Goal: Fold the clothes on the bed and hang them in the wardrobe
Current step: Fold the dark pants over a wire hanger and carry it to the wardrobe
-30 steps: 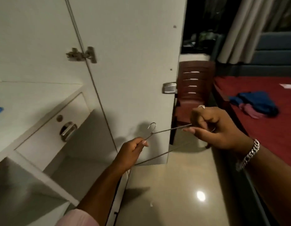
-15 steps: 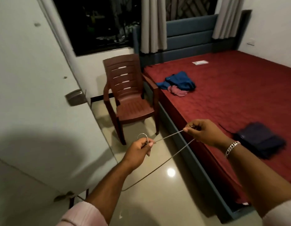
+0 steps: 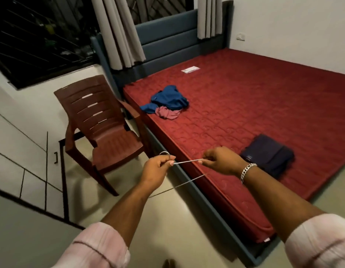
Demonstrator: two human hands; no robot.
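Both hands, left hand and right hand, grip a wire hanger above the bed edge, where one dark garment lies folded and a blue-and-pink heap remains unfolded; nothing looks hung yet.

Wire hanger now nearer bed

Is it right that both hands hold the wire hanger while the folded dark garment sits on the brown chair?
Not quite. The head view shows the folded dark garment lying on the red bed, not on the brown chair. The rest holds: the left hand and right hand both hold the wire hanger.
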